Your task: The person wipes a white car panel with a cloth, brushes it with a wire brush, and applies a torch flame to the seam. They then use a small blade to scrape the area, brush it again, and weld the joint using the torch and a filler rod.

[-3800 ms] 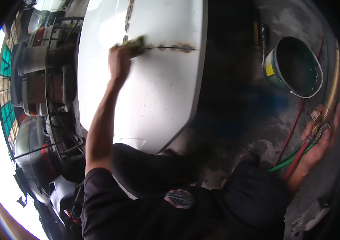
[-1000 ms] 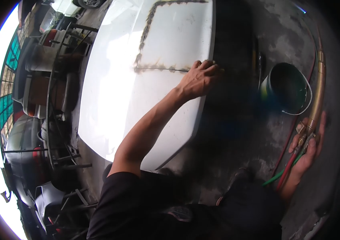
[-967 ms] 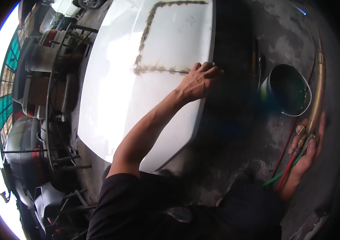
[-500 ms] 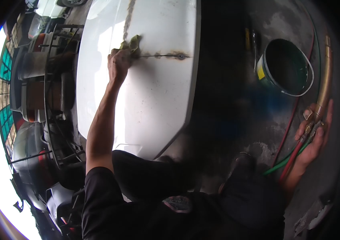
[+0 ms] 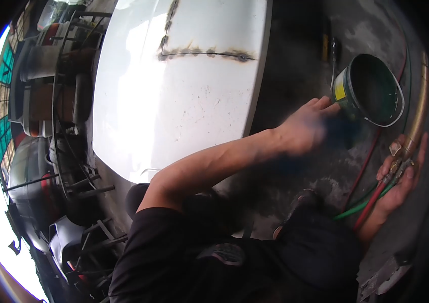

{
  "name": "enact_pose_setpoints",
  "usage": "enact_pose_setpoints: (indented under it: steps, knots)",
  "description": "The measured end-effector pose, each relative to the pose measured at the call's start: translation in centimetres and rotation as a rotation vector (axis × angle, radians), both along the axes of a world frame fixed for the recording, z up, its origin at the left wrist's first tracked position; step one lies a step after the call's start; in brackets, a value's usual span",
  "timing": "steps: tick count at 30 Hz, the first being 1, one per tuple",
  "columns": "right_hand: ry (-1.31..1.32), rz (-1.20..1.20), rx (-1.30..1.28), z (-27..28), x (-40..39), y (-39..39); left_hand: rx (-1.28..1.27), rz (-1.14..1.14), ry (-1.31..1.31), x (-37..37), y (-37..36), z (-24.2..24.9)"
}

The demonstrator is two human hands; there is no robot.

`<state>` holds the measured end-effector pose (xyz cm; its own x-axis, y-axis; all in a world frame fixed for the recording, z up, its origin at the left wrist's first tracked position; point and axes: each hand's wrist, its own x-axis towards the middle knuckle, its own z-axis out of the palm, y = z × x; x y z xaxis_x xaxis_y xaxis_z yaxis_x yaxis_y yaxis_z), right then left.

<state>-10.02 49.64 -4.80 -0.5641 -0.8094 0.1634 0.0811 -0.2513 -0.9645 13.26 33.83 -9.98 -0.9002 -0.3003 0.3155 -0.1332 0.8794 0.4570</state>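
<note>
My left hand [image 5: 303, 126] reaches across to the right, smeared by motion, its fingertips close to the side of a dark green bucket [image 5: 342, 81] with a wire handle. What it holds, if anything, I cannot tell. My right hand [image 5: 400, 177] is closed around the valve end of a brass gas welding torch [image 5: 417, 121], which points away from me. A red hose [image 5: 371, 204] and a green hose [image 5: 348, 213] run from the torch. Left of my arms lies a white car panel [image 5: 199, 106] with a scorched, L-shaped welded seam [image 5: 194, 53].
A metal rack [image 5: 60, 101] on the left holds car bumpers [image 5: 42, 96]. Long tools [image 5: 334, 55] lie on the dark floor between panel and bucket. A thin red hose [image 5: 366, 161] crosses the floor beside the bucket.
My left hand has left the panel's seam, where it held a yellow-green cloth, and swung right to the bucket. The seam's corner is now uncovered. My right hand still grips the torch.
</note>
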Motion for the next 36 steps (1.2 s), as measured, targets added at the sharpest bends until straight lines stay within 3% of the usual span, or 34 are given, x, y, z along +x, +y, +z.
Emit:
enact_pose_setpoints:
  steps: [4,6,7,11,13,15,16,18,19,22,24,25,27,31,33,36]
  knots:
    - [0.014,0.021,-0.005,0.2,0.1,0.0,-0.081,0.147,-0.022,2.4,-0.3,1.5]
    - [0.007,0.012,0.001,0.4,0.2,-0.1,0.005,0.229,-0.006,3.4,-2.0,2.4]
    - [0.009,0.013,0.002,0.4,0.2,-0.1,-0.024,0.276,0.088,3.6,-2.7,2.6]
    - [0.003,0.036,-0.007,0.6,0.5,-0.2,-0.268,0.411,0.043,5.3,-6.5,2.3]
    - [-0.002,0.031,0.001,0.7,0.7,-0.3,-0.4,0.411,-0.256,9.7,-10.5,-1.0]
    - [0.014,0.037,-0.015,0.6,0.7,-0.4,-0.306,0.275,-0.099,13.4,-13.5,0.3]
    - [0.007,0.037,-0.001,0.6,0.8,-0.2,-0.38,0.468,-0.139,16.1,-14.4,0.5]
    - [0.013,0.034,-0.018,0.4,0.3,-0.3,-0.349,0.592,-0.135,20.2,-16.0,2.3]
    - [0.01,0.025,-0.015,0.3,0.1,-0.2,-0.259,0.759,-0.208,22.1,-16.4,3.4]
    - [0.006,0.008,-0.027,-0.3,-0.1,0.0,-0.345,0.949,-0.32,27.0,-18.8,2.3]
    - [0.009,-0.02,-0.028,-0.3,0.0,0.0,-0.374,0.707,-0.186,23.2,-17.3,1.2]
    - [0.009,-0.017,-0.028,-0.3,0.1,0.0,-0.43,0.73,-0.173,20.2,-15.7,-0.4]
    - [0.018,-0.044,-0.005,0.2,0.6,-0.3,-0.302,0.555,-0.161,14.3,-12.4,-3.8]
    - [0.003,0.023,-0.033,0.1,0.2,-0.4,-0.162,0.223,-0.214,2.3,-4.4,-2.1]
    - [0.011,-0.031,-0.01,0.0,0.3,-0.1,-0.037,0.034,-0.195,0.3,-1.1,-0.9]
    - [0.021,-0.053,0.02,0.0,0.2,0.0,-0.012,-0.071,-0.185,1.0,2.7,0.1]
